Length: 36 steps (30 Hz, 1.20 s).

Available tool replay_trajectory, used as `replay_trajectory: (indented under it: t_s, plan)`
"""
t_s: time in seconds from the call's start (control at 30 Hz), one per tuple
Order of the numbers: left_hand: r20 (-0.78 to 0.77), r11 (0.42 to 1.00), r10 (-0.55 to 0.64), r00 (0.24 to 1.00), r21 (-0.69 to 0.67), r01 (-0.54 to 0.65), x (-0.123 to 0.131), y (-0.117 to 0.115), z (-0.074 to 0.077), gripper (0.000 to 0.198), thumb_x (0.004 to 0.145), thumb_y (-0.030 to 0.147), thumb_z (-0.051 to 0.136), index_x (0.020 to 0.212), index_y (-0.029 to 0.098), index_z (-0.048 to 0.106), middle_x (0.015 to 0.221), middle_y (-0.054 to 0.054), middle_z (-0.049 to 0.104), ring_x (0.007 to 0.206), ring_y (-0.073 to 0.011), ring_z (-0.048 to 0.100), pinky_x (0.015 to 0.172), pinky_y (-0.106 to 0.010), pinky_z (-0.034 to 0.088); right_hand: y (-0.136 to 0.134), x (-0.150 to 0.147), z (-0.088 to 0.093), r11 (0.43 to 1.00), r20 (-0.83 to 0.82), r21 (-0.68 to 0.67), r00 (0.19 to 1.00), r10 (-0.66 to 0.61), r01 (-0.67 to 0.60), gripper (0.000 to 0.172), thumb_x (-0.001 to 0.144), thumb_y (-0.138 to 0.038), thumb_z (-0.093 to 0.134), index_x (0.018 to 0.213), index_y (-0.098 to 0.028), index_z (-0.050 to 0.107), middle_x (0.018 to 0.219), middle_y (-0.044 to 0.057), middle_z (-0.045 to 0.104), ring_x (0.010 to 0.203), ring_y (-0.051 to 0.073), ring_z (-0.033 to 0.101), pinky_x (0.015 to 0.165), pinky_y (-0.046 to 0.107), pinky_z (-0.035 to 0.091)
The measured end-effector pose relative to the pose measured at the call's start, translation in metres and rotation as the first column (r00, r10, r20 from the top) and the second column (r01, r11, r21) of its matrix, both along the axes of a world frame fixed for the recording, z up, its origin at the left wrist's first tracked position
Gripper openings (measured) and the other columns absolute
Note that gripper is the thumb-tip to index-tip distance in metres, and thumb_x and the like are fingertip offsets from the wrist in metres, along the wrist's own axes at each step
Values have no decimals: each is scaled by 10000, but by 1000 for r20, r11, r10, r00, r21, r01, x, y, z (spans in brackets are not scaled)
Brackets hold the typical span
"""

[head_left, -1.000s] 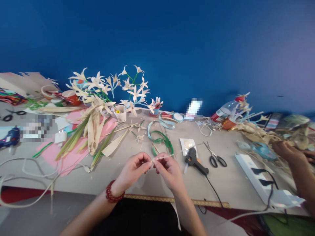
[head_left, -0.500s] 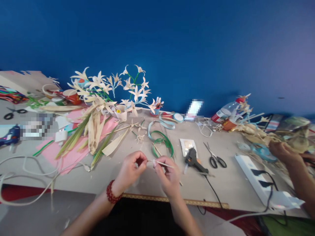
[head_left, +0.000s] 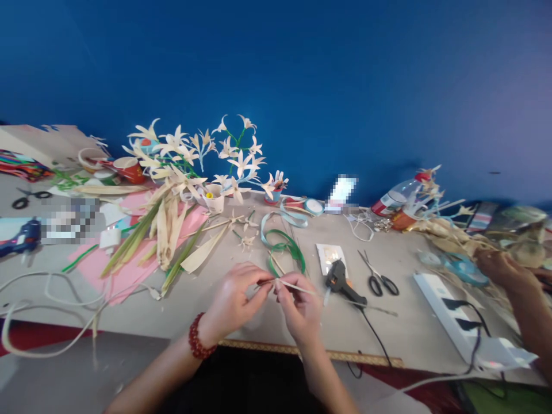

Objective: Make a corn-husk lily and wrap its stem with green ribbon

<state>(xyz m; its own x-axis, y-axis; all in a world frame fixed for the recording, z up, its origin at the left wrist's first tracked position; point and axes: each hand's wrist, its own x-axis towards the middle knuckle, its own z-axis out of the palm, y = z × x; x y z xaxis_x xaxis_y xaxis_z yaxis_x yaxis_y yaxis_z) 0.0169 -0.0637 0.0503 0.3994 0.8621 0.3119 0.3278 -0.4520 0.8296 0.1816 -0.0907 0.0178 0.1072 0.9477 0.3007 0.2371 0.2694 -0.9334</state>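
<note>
Near the table's front edge, my left hand (head_left: pixel 233 296), with a red beaded bracelet (head_left: pixel 200 336) at the wrist, is closed in a pinch. Its fingertips meet those of my right hand (head_left: pixel 302 307) at the end of a thin pale strip (head_left: pixel 307 289). The right fingers are closed round that strip, which points off to the right; its exact kind is unclear. Just beyond the hands lies a loop of green ribbon (head_left: pixel 297 253). To the right rest a black hot glue gun (head_left: pixel 340 280) and black-handled scissors (head_left: pixel 377 282).
Pale handmade flowers (head_left: pixel 239 164) stand at the back left, behind dried husks (head_left: pixel 166 241) on pink paper (head_left: pixel 88 273). A white power strip (head_left: pixel 444 322) lies to the right, where another person's hand (head_left: pixel 500 267) is among dry husks. White cables (head_left: pixel 47 353) trail at the left.
My hands have shifted slightly right with the strip, and the left fingers are now closer to the right fingertips. The view has moved a little.
</note>
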Motion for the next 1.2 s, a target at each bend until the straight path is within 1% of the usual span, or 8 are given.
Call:
replay_trajectory:
  t_s: [0.1,0.33,0.53,0.63,0.77,0.87,1.0,1.2]
  plan:
    - [-15,1000,10,1000,-9,-11,6,1,4,183,891,188,520,758,199,646,717,-22,654,721,-175,590,763,-308,442,-1,-2,1,999,2,41,1000,-2,1,148,898,-248,584,762,-201,613,685,10,586,631,156,546,608,268,437]
    - [-39,998,53,998,-44,-54,2,0,-9,194,865,178,532,714,202,651,670,-11,661,700,-173,607,751,-297,450,-4,-2,2,995,-6,95,1000,-22,23,159,884,-247,590,734,-203,621,672,21,601,631,168,563,605,285,447]
    - [-4,967,227,974,-115,-226,-16,1,-24,194,904,226,500,900,189,691,800,-49,715,785,-196,647,762,-311,479,-1,9,7,992,-56,49,991,-118,120,171,886,-280,598,734,-201,603,677,24,581,614,162,551,544,267,432]
    - [81,986,135,988,-105,-126,-16,1,-12,209,917,268,508,1031,192,667,917,-66,711,862,-203,645,805,-318,485,2,13,10,998,-40,2,997,-68,68,191,881,-300,612,721,-196,601,652,17,569,590,153,539,517,253,419]
    - [12,998,1,1000,-65,0,-4,0,5,112,874,285,606,826,198,660,764,-32,671,751,-178,615,745,-288,465,4,8,12,1000,-71,-7,997,-26,26,180,892,-296,600,744,-195,615,674,13,587,584,139,547,528,247,441]
    - [1,997,30,1000,-71,-30,1,-1,5,183,912,238,543,756,195,628,702,-11,636,698,-155,593,707,-266,448,5,3,12,999,-103,-30,994,28,-31,102,866,-293,641,832,-197,632,725,14,610,595,134,566,545,249,468]
    - [18,996,38,999,-81,-36,1,-3,1,169,915,217,536,774,193,627,716,-4,639,704,-145,596,714,-255,444,6,0,12,979,-183,-130,974,134,-159,169,864,-324,654,773,-189,608,669,4,616,560,123,572,536,242,485]
    - [145,954,25,989,-299,20,-2,-2,-1,274,934,268,509,696,175,607,661,1,625,662,-135,586,687,-240,447,7,3,15,957,-238,-151,949,209,-248,195,878,-351,636,781,-181,646,760,31,639,586,133,607,560,261,514]
